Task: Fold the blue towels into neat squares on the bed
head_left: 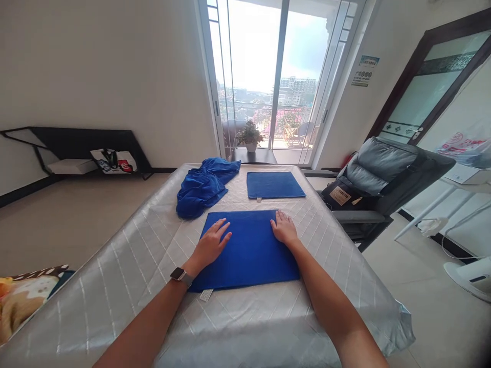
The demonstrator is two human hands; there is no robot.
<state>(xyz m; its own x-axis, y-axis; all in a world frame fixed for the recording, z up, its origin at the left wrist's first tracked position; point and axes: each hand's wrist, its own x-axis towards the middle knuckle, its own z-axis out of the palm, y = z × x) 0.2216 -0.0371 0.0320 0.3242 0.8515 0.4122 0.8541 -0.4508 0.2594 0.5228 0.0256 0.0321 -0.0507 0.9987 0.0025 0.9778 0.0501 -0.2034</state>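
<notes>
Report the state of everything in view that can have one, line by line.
Near cloth: spread flat, tag showing.
Far cloth: lying flat, tag showing.
Left cloth: bunched in a heap.
Left hand: open, palm down over near cloth.
Right hand: open, palm down at near cloth's far right corner.
Watch: strapped on, screen dark.
Cover: spread out, creased.
Plant: potted, upright.
Glass door: open or shut, cannot tell.
Armchair: bag on its seat.

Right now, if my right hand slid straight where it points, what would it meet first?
Past a strip of silver cover, your right hand would likely meet the farther flat blue cloth.
</notes>
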